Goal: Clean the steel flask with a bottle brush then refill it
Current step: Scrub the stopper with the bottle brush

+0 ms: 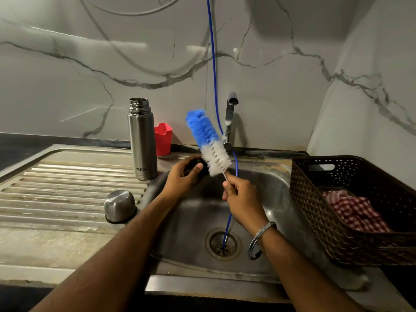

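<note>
The steel flask (142,140) stands upright and uncapped on the drainboard at the sink's back left corner. Its steel cup lid (120,205) lies upside down on the drainboard nearer me. My right hand (240,194) grips the wire handle of the bottle brush (208,141), whose blue and white bristles point up and to the left over the sink. My left hand (183,176) is closed around a small black object (201,164), probably the flask's stopper, right beside the white bristles.
The steel sink (265,176) has a drain (222,244) with a thin blue hose (213,64) running down into it. A tap (230,113) stands behind. A red holder (163,138) sits by the flask. A brown basket (315,217) with a checked cloth (355,212) is at right.
</note>
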